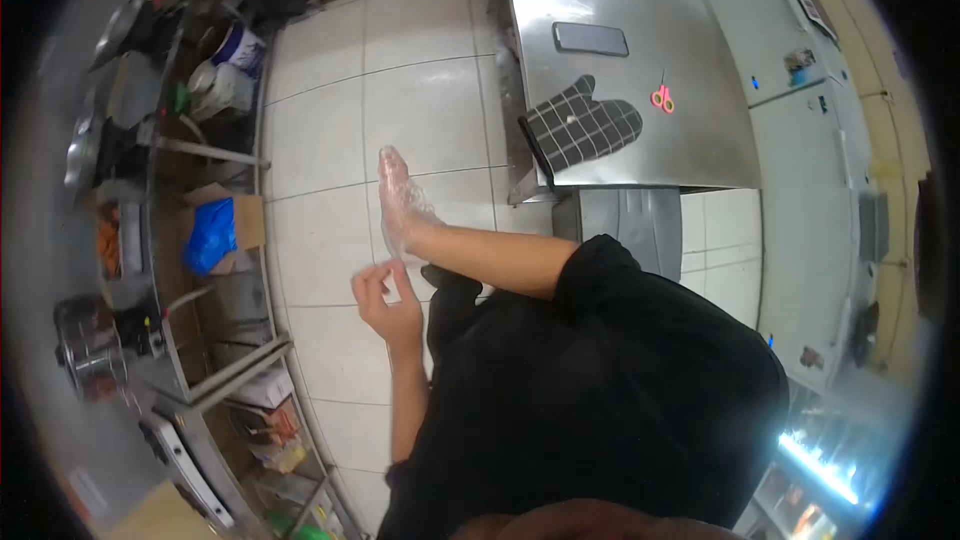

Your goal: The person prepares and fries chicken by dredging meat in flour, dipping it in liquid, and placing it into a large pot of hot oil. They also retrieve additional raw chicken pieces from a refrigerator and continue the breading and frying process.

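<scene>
A clear, crinkled plastic glove (420, 202) covers my right hand (396, 190), which reaches across in front of me above the tiled floor. The right fingers are stretched out close together inside the film. Just below its wrist is my bare left hand (388, 308), with thumb and forefinger pinched at the glove's loose lower edge. The other left fingers are curled. Nearest on the steel table (690, 145) is a dark grey checked oven mitt (585, 128), lying flat at the edge to the right of my gloved hand.
Pink-handled scissors (663, 97) and a phone (590, 39) lie on the table. A grey stool (630, 225) stands at its front edge. White refrigerators (800, 165) line the right. Metal shelving (210, 145) on the left holds a cardboard box (249, 221) with a blue bag (210, 237).
</scene>
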The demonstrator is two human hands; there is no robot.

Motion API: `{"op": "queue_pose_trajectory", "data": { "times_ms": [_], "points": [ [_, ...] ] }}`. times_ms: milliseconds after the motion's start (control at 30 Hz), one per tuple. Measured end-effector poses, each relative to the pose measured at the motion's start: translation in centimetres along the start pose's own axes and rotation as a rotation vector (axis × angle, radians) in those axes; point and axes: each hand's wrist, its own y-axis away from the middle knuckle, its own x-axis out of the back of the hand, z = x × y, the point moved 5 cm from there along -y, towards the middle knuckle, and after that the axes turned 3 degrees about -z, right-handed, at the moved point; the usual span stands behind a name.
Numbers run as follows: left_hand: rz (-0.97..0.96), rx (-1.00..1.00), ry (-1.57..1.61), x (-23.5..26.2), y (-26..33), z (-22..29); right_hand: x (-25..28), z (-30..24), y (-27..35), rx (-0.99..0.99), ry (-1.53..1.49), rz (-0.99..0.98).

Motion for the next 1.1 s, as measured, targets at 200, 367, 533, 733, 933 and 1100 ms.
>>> {"op": "queue_pose_trajectory", "data": {
  "times_ms": [200, 367, 533, 733, 933, 1100],
  "points": [
    [-0.320, -0.127, 0.187, -4.9, -21.6, -3.6, -1.8, -12.5, -13.3, -0.293, -0.398, 0.001],
    [-0.628, -0.293, 0.372, -15.1, -40.7, -7.6, 2.5, -13.7, -32.3, -0.087, -0.556, 0.203],
    [-1.004, -0.084, 0.242, -22.5, -60.1, -14.9, 8.0, -19.1, -49.9, -0.045, -0.305, 0.406],
    [-1.069, 0.081, 0.158, -28.9, -80.0, -25.5, 10.2, -29.0, -67.8, 0.106, -0.091, 0.374],
    [-0.887, 0.178, 0.195, -40.9, -101.8, -30.4, 10.2, -40.2, -87.4, 0.236, 0.091, 0.436],
    [-0.654, 0.042, 0.477, -55.6, -124.1, -22.9, 12.3, -46.7, -99.9, 0.152, 0.252, 0.626]
  ]
}}
